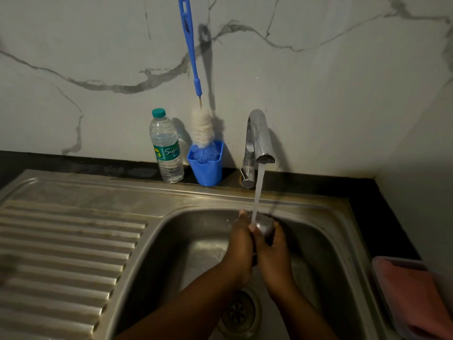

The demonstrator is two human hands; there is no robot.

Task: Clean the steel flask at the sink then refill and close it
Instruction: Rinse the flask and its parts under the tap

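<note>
Leftmost, a ribbed drainboard point(61, 246) adjoins the sink point(196, 241). Behind, on the tabletop point(382, 207), a water bottle point(166, 148) stands beside a blue cup point(207, 168) holding a brush point(196, 94). Next, the tap point(257, 141) runs water onto the flask point(264, 225), held over the sink. The left hand point(241, 244) and right hand point(274, 251) both have their grip wrapped around it. A pink cloth point(416, 293) lies rightmost.

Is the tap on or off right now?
On. Water runs from the tap spout onto the steel flask held by the left hand and right hand.
</note>
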